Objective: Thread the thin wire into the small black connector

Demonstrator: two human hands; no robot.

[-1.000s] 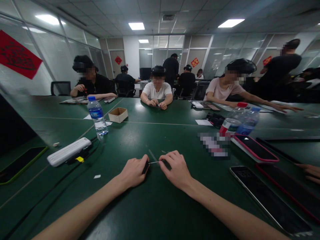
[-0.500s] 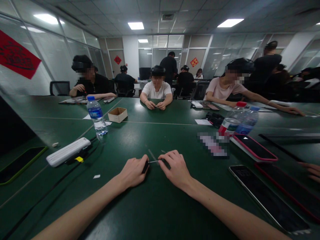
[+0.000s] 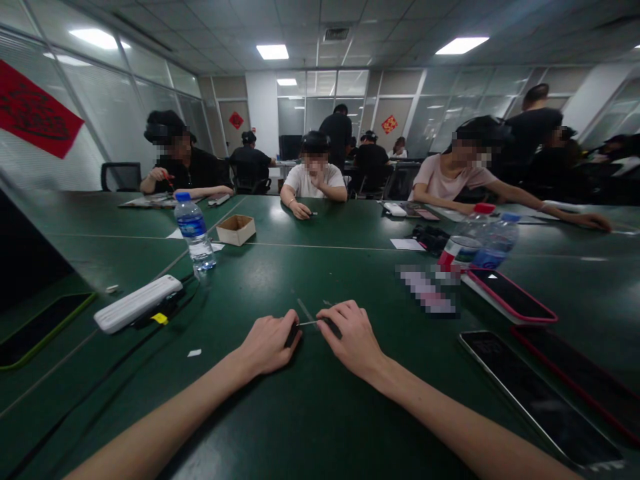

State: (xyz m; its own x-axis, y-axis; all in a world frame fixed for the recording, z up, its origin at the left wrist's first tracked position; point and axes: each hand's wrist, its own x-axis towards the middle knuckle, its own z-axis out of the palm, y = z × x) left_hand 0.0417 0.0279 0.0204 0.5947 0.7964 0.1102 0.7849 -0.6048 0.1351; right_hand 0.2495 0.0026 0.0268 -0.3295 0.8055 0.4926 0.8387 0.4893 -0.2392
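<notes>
Thin pale rod (image 3: 309, 324) is lying w/ long axis running left-right, near level, just above the green table (image 3: 310, 413) and well nearer the wearer than the water bottle (image 3: 195, 231). L hand (image 3: 267, 343) is pinching a small dark piece at the rod's left end, fingers closed on it; R hand (image 3: 353, 337) is pinching the dark piece at its right end. Both hands are sitting equally close, rod bridging the gap between them; which end is the tip, can't tell.
</notes>
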